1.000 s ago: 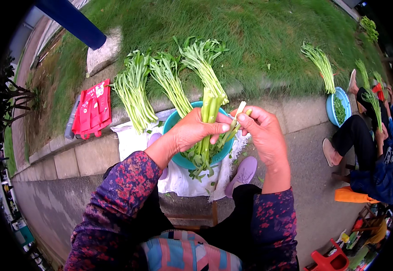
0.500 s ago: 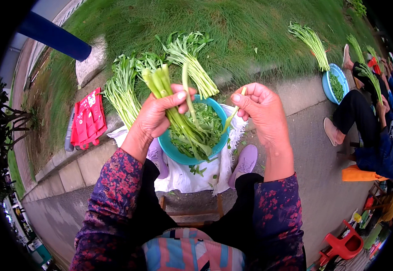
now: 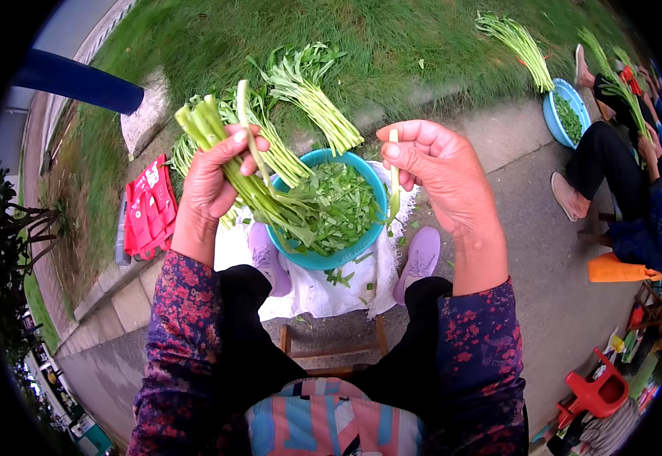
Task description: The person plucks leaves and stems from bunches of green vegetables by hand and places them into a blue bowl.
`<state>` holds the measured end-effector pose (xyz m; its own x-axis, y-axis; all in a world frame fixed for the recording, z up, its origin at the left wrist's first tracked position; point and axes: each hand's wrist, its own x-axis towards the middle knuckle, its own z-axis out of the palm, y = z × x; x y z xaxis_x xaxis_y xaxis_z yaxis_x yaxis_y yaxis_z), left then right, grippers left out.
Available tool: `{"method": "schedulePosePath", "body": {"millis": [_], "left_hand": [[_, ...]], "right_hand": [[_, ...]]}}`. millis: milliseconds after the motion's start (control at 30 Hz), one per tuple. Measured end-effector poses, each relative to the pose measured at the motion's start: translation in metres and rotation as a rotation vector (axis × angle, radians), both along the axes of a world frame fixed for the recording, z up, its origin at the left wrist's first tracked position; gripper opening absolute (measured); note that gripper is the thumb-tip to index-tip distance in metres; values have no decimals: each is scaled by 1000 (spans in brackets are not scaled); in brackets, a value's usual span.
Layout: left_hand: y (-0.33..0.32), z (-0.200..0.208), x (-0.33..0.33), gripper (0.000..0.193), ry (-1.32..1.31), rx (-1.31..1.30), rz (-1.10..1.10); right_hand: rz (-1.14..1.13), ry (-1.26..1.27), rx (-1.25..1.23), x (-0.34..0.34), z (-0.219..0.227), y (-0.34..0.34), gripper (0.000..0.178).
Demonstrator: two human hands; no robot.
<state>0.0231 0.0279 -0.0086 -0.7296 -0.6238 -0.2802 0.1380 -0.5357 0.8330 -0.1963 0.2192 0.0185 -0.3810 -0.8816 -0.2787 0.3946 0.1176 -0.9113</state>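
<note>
My left hand is closed round a bunch of green vegetable stalks. Thick pale ends point up and left, while the thinner leafy ends hang over the basin's left side. One loose stalk stands apart at the thumb. Between thumb and fingertips, my right hand pinches a single green leaf that dangles at the basin's right rim. Below both hands a teal basin contains many short pieces of greens. It rests on a white cloth between my feet.
More bundles of stalks lie along the kerb ahead. Red bags are at left, near a blue post. To the right, a seated person holds stalks beside a blue basin. A red plastic stool stands lower right.
My left hand has moved left and slightly down with the bunch, uncovering more of the basin. My right hand has risen slightly, still pinching the leaf.
</note>
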Motion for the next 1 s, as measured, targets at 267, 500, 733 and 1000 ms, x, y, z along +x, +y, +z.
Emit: {"method": "schedulePosePath", "body": {"millis": [267,500,733,1000], "left_hand": [[84,-2,-55,18,-202,71,-162],[83,-2,-57,30,-126,206,-380],[81,0,-56,31,-66,224,-482],[84,-11,-55,19,-179,82,-341]], "right_hand": [[64,-6,18,28,-1,-15,17],[-41,157,79,24,-9,-16,14],[-93,352,128,27,-15,-15,14],[-77,261,79,27,-9,-16,16]]}}
